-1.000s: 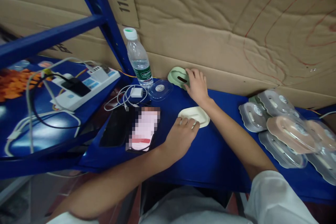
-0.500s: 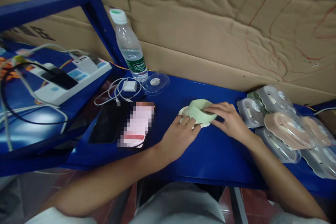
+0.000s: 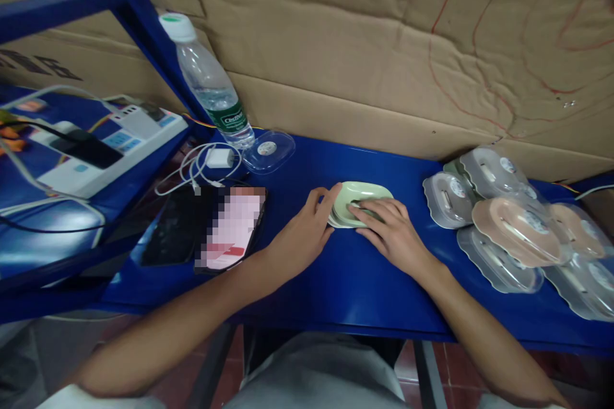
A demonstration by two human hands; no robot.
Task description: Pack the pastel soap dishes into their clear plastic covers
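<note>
A light-green rounded plastic dish [image 3: 367,189] lies low on the blue table, with a cream edge showing beneath its left and front sides. My left hand [image 3: 307,223] grips the dish's left edge, fingers at the rim and thumb near the front. Over the right side is my right hand [image 3: 391,230]; its fingers reach into the dish and its thumb sits outside the front rim. A small whitish piece shows at the right fingertips, mostly covered. Behind and to the left lies a clear plastic lid [image 3: 281,154] with a round sticker.
Several clear-lidded boxes [image 3: 513,230] in grey and peach are piled on the right. To the left are a lit phone [image 3: 235,223], a dark phone [image 3: 170,227], a white charger [image 3: 220,158] with cable, a water bottle [image 3: 211,89] and a power strip [image 3: 115,147]. Cardboard [image 3: 336,45] stands behind.
The green dish has gone from standing raised and tilted to lying low on the cream piece. My right fingers have moved from its right rim further inside. The view has shifted slightly right.
</note>
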